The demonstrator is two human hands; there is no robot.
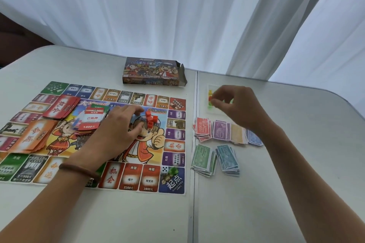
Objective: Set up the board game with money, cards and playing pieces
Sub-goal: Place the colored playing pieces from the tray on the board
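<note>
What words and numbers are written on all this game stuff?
"起点": blue corner square
"机会": red card pile
"已抵押", "1400元": top property card
"3200元": red bottom-edge square
"50": green banknotes
"1000": teal banknotes
Game box title and the smaller print: too blurred to read.

Under the right hand (pixel 239 105), small coloured pieces (pixel 210 98), perhaps bagged, hidden; left edge of the board (pixel 175 138) off-frame.

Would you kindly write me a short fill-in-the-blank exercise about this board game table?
1. The white die sits on the game board beside a ____ playing piece.
2. The banknote stacks lie on the table to the ____ of the board.
3. The left hand rests on the board beside small ____ cubes.
Missing words: green, right, red.
</note>
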